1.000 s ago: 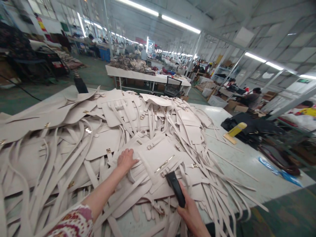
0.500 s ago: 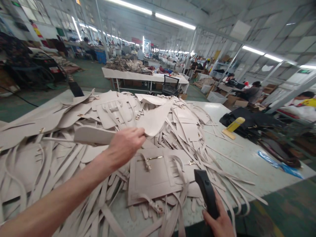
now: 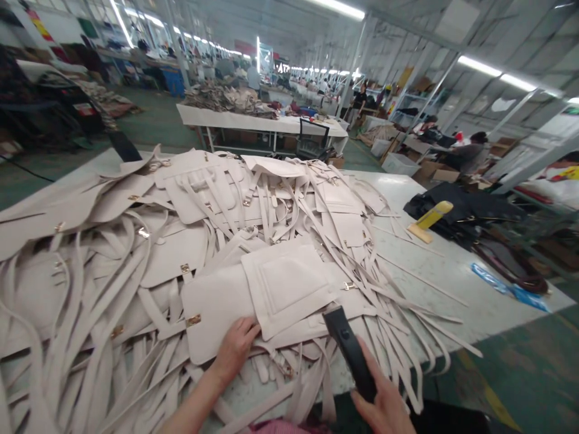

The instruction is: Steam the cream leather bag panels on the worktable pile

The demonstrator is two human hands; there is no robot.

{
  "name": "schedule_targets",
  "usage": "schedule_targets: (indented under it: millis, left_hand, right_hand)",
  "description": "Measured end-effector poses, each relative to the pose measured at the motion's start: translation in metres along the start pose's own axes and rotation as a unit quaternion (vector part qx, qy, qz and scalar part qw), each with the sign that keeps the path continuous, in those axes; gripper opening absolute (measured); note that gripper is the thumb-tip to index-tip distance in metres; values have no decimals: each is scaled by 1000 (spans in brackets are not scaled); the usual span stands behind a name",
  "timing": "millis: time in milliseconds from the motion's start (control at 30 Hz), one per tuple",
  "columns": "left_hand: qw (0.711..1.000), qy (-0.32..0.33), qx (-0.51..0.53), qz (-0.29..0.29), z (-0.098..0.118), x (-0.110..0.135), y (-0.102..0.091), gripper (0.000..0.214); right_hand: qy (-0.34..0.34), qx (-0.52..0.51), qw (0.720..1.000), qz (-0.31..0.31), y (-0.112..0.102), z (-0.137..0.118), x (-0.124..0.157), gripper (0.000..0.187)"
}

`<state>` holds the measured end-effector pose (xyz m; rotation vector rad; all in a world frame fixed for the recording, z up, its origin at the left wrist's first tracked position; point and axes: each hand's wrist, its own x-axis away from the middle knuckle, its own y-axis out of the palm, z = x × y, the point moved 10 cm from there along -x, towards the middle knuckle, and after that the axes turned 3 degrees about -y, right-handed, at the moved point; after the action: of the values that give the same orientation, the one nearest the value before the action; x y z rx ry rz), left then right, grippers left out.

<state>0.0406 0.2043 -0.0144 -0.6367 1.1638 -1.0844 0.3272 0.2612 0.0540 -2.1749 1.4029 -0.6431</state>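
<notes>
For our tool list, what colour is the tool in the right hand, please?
The tool is black, shown best in the head view.

Head camera looks forward and down over the table [image 3: 456,271]

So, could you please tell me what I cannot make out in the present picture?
- Head view: the lower end of the black tool, hidden by the right hand.
- Head view: the palm of the left hand, hidden by its back; its grip is unclear.
- Head view: the table under the beige pile, covered by it.
- Head view: print on the blue wrapper, too blurred to read.
</notes>
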Motion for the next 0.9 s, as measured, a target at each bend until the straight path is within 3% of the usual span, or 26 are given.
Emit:
schedule_targets:
  millis: [167, 333, 433, 500, 567, 700, 800, 900]
  left_hand:
    - [997, -33, 53, 36, -10, 4, -4, 25]
    - [994, -67, 81, 16, -18, 4, 4, 26]
    - [994, -80, 80, 11, -23, 1, 5, 25]
    - [993, -82, 86, 5, -25, -1, 6, 23]
    - [992, -84, 93, 4, -26, -1, 5, 24]
    - [990, -94, 103, 11, -29, 0, 3, 28]
    - [989, -96, 110, 2, -28, -1, 5, 26]
    - [989, -96, 113, -10, -25, -5, 6, 27]
  right_hand:
    - [-55, 3, 983, -173, 76, -40, -17, 84]
    - [-78, 87, 973, -201, 133, -63, -54, 91]
    - [-100, 105, 971, -189, 147, -80, -72, 91]
    - [-112, 69, 980, -146, 137, -89, -77, 89]
    - [-101, 14, 991, -85, 109, -87, -75, 84]
    - [16, -17, 1000, 5, 40, -40, -61, 78]
    - [93, -35, 995, -7, 15, -8, -62, 81]
    - [89, -85, 992, -39, 14, -5, -87, 84]
